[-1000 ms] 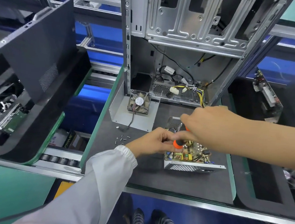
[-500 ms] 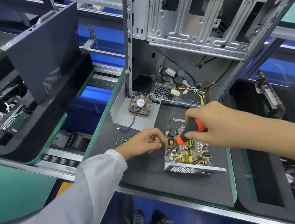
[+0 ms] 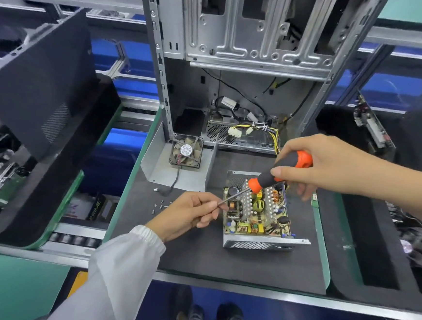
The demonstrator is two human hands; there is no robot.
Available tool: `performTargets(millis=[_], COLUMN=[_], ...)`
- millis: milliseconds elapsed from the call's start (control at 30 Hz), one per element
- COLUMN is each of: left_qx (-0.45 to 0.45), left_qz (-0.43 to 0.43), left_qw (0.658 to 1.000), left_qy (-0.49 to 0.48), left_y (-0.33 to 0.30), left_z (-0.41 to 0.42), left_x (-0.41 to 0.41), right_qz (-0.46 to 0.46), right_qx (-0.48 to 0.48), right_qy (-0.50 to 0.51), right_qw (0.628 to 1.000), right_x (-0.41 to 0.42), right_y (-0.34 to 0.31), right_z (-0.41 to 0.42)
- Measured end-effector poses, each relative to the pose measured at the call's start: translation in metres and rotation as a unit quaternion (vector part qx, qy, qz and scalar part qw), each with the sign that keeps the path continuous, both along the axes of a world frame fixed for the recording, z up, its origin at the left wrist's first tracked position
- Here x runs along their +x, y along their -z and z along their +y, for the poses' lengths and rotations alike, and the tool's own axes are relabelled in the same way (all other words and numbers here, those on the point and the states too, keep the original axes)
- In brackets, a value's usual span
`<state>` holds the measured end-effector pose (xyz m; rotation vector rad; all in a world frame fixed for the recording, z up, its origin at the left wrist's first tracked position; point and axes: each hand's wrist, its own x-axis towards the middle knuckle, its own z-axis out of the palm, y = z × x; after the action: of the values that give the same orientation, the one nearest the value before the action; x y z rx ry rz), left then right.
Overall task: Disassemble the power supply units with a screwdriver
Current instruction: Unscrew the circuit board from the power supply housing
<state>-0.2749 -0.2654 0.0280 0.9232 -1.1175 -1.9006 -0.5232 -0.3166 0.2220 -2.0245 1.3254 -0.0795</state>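
Right now the right hand [image 3: 330, 166] is gripping the screwdriver [image 3: 277, 172] over the opened power supply unit [image 3: 258, 214] mid-surface, the left hand [image 3: 188, 213] is pinching its tip, probably plucking a screw, best kept steady.

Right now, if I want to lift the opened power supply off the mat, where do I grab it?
Probably by the two metal side walls of the power supply, from above. The lid is off, so the circuit board with its heatsinks lies bare. The screwdriver hangs over it; clear that first.
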Motion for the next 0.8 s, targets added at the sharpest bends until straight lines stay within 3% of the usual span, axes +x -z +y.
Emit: performTargets(millis=[233, 400, 500, 667, 800], left_qx=[-0.025, -0.103, -0.197, -0.358, -0.366], left_qz=[-0.053, -0.188, -0.341, -0.535, -0.542], left_qw=[0.998, 0.977, 0.919, 0.764, 0.75], left_qy=[-0.012, 0.001, 0.008, 0.05, 0.095], left_y=[-0.017, -0.049, -0.059, -0.062, -0.052], left_z=[-0.03, -0.041, -0.043, -0.047, -0.053], left_x=[-0.019, -0.076, -0.107, -0.138, -0.149], right_qz=[-0.211, -0.311, -0.37, -0.341, -0.29], right_qx=[-0.018, -0.063, -0.116, -0.159, -0.149], right_qy=[0.103, 0.111, 0.142, 0.151, 0.108], right_qw=[0.972, 0.942, 0.911, 0.914, 0.939], right_x=[-0.047, -0.082, -0.095, -0.113, -0.117], right_y=[0.002, 0.02, 0.033, 0.052, 0.066], right_z=[-0.004, 0.002, 0.006, 0.007, 0.01])
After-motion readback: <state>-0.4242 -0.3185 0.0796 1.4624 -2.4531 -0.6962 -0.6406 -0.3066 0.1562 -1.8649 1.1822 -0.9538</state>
